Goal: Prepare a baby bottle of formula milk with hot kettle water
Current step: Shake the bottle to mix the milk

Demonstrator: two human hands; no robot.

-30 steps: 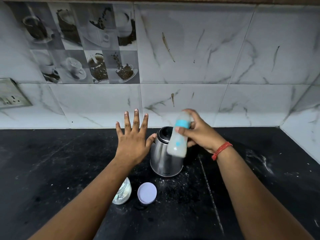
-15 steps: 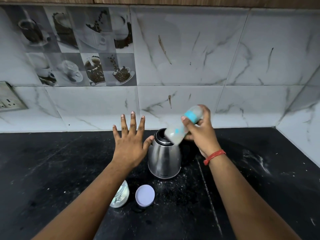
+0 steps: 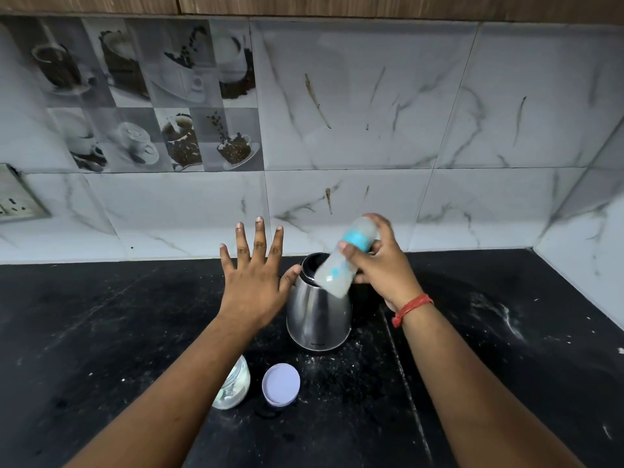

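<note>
Black stone counter under everything, steel kettle standing at the middle. Your left hand hovers flat, fingers spread, thumb just at the kettle's rim. Your right hand is clamped round the baby bottle, held above the kettle and tilted base-down to the left. A second ago it hung steeper; you're swinging it, so that looks like shaking the mix. Small stuff: the jar and lilac lid sit in front.

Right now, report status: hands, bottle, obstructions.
Left hand open, fingers spread. Right hand grips bottle, tilted above kettle. Lid on counter; nothing blocking.
</note>
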